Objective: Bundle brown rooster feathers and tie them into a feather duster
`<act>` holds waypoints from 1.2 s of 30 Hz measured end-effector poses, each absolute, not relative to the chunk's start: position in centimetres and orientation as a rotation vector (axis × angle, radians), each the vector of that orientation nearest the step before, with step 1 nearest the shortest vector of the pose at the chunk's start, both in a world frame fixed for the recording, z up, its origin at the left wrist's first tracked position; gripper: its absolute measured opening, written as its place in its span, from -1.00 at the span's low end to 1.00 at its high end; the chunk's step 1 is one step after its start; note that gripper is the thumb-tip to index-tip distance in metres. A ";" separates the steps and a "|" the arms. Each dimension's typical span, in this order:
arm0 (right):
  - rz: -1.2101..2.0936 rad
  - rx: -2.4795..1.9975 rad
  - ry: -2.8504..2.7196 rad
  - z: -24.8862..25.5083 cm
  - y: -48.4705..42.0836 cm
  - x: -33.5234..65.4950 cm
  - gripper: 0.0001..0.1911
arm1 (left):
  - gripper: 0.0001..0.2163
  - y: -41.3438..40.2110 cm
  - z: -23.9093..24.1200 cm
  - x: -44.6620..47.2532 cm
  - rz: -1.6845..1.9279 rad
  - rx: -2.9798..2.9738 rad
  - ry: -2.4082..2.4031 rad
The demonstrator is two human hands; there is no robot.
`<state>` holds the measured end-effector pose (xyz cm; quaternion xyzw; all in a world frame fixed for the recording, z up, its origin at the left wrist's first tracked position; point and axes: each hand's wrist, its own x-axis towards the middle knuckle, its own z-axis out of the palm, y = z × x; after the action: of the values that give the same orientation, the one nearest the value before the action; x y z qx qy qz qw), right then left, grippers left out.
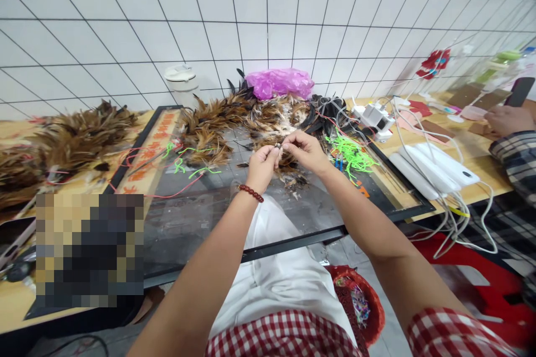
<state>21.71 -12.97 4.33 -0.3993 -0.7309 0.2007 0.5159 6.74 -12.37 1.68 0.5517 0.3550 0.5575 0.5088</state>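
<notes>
Over the glass-topped frame, both of my hands meet at a small dark-and-pale tuft that looks like feathers [277, 145]. My left hand [264, 160], with a beaded bracelet [250, 193] on its wrist, is closed in a pinch on one side of it. On the other side, thumb and fingers of my right hand [304, 150] pinch it too. My fingers cover most of the tuft. Just beyond lies a loose heap of brown and white feathers [272, 120]. Nearer me, small feather scraps [295, 181] lie on the glass [184, 223].
Brown feather garlands [209, 117] lie left of the heap, near a pink plastic bag [280, 83]. Green cords [352, 153], chargers [374, 117] and white power banks [435, 167] with cables are at right. Another person's hand [508, 122] holds a dark object. A red basket [379, 318] stands below.
</notes>
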 end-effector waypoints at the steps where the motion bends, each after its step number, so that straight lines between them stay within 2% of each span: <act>1: 0.487 -0.960 -1.785 4.4 -13.0 21.7 -0.69 | -0.80 -12.2 1.6 6.7 1.369 1.306 0.897; 5: 0.479 -0.905 -1.926 4.2 -13.2 21.5 -0.68 | -0.84 -11.6 1.5 6.5 1.469 1.135 0.977; 8: 0.413 -0.893 -1.957 4.0 -13.3 21.2 -0.73 | -0.84 -11.6 1.6 6.5 1.411 1.102 0.890; 18: 0.246 -1.002 -1.869 3.9 -13.3 21.0 -0.78 | -0.76 -12.1 1.6 6.7 1.304 1.345 0.878; 22: 0.321 -1.011 -1.792 3.7 -13.0 21.3 -0.75 | -0.82 -12.1 1.6 6.7 1.287 1.241 0.833; 30: 0.623 -0.948 -1.694 3.9 -12.5 21.5 -0.64 | -0.80 -12.5 2.0 6.6 1.189 1.163 0.732; 36: 0.807 -0.921 -1.573 3.7 -12.5 21.3 -0.66 | -0.81 -12.8 2.2 6.7 1.157 1.217 0.686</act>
<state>21.29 -12.54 3.71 -0.3878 -0.6626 0.3399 0.5432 6.73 -12.78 2.23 0.5283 0.2979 0.5024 0.6162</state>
